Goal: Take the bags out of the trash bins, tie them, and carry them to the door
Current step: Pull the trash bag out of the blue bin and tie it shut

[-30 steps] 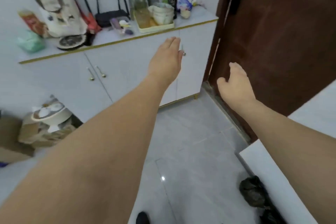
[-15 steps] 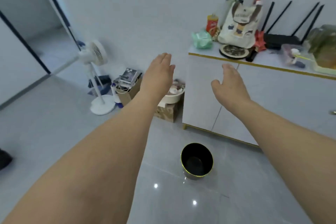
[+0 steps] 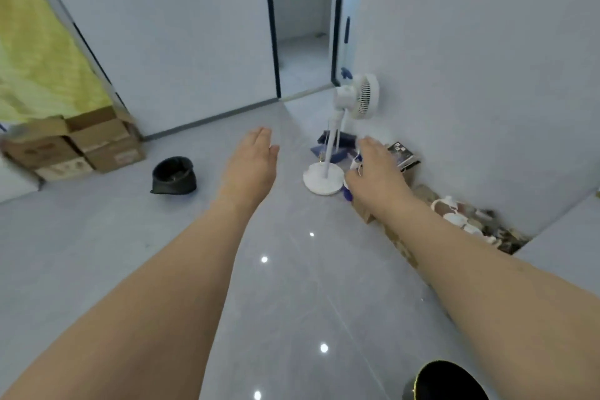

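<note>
Black-lined bin (image 3: pixel 174 176) on floor — both hands (image 3: pixel 250 163) empty.

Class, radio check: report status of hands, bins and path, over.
Left hand open, right hand open, both empty. Black-lined trash bin on grey floor ahead-left, untouched. Gold-rimmed black bin near right. White standing fan beside right hand.

Grey tiled floor (image 3: pixel 97 269) and the clutter I see along its edges.

A white pedestal fan (image 3: pixel 352 114) stands on the floor near the right wall, its round base just beside some blue items (image 3: pixel 337 153). Stacked cardboard boxes (image 3: pixel 81 143) sit at the far left edge under a yellow cloth (image 3: pixel 39 52). I also see an open doorway (image 3: pixel 303 19) beyond the fan.
</note>
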`<state>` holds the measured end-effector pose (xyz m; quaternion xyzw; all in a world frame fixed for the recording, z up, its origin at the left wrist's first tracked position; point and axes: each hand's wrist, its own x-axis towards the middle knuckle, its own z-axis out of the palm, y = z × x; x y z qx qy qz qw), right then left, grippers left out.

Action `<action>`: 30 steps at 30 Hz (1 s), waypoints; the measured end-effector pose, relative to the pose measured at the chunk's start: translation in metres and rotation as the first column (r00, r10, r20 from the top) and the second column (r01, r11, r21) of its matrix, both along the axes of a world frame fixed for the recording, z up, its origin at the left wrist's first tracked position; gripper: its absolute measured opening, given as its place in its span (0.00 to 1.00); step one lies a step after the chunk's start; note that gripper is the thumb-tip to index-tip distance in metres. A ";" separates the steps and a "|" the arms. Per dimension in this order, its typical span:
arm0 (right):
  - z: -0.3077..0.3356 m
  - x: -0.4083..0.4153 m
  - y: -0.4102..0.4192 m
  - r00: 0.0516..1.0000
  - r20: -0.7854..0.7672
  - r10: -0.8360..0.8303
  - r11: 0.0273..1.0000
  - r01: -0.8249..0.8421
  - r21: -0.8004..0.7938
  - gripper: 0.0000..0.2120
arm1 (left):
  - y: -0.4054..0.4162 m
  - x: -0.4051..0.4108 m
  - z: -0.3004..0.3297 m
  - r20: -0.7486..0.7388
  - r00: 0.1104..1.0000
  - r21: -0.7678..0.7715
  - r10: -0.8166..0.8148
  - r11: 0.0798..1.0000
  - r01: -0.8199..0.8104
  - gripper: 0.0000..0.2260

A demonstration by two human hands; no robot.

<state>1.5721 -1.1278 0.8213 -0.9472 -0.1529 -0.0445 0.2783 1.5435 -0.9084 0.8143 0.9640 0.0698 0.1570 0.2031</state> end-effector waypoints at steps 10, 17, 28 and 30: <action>-0.029 0.073 0.129 0.960 -0.060 0.272 0.960 -0.275 -0.048 0.26 | 0.107 0.029 -0.030 -0.028 0.978 0.014 0.207 0.978 -0.207 0.21; -0.067 0.133 0.247 0.949 -0.142 0.283 0.951 -0.296 -0.087 0.29 | 0.229 0.080 -0.068 -0.066 0.968 0.009 0.243 0.970 -0.243 0.20; -0.073 0.232 0.447 0.917 -0.217 0.336 0.925 -0.365 -0.109 0.31 | 0.423 0.169 -0.077 -0.110 0.953 -0.015 0.284 0.958 -0.287 0.18; -0.078 0.255 0.476 0.911 -0.229 0.344 0.921 -0.374 -0.108 0.31 | 0.447 0.191 -0.083 -0.130 0.949 -0.022 0.286 0.956 -0.291 0.18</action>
